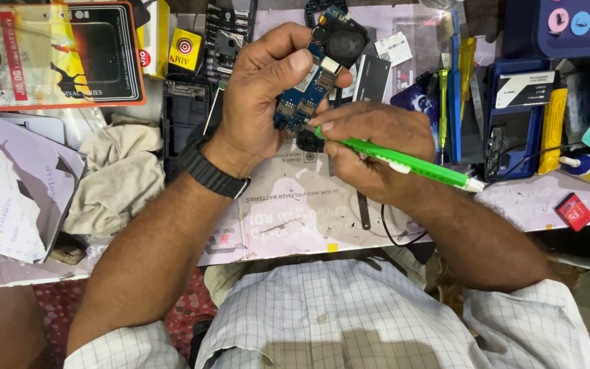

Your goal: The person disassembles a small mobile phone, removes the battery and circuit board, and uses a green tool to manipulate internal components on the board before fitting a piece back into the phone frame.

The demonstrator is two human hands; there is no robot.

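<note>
Checked shirt fills the bottom of the view, closest to the lens; both forearms reach forward from it over the cluttered bench.

Left hand: black wristband on the wrist, fingers curled around a blue circuit board, thumb pressed across its upper part. Board is held tilted above the bench, not resting on it, with a round black part at its far end.

Right hand: fingers pinched on the front of a green tool, pen-style. Its tip touches the lower edge of the board. White rear end of the tool points right, a thin black wire looping just below the forearm.

Surroundings: crumpled beige cloth left of the left wrist; papers at far left; blue phone case and yellow tool to the right; small red box near the right edge.
</note>
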